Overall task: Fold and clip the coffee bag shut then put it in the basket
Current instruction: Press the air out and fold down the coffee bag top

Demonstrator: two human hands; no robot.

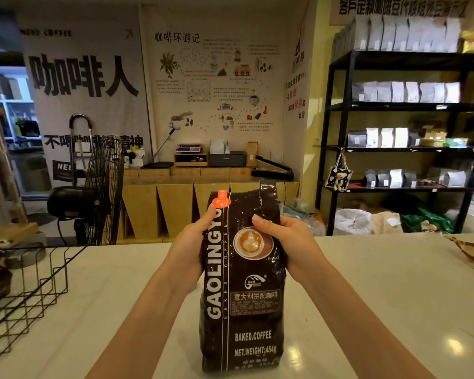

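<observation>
The dark coffee bag (pixel 241 283) stands upright on the white counter (pixel 381 296), nearest the camera, its top still open and unfolded, with one flap sticking up on the right. The left hand (pixel 193 242) grips the bag's upper left edge, thumb just below an orange clip (pixel 221 200) at the top. The right hand (pixel 288 242) clasps the upper right side. A wire basket (pixel 25 296) sits at the counter's left end, well apart from the bag.
</observation>
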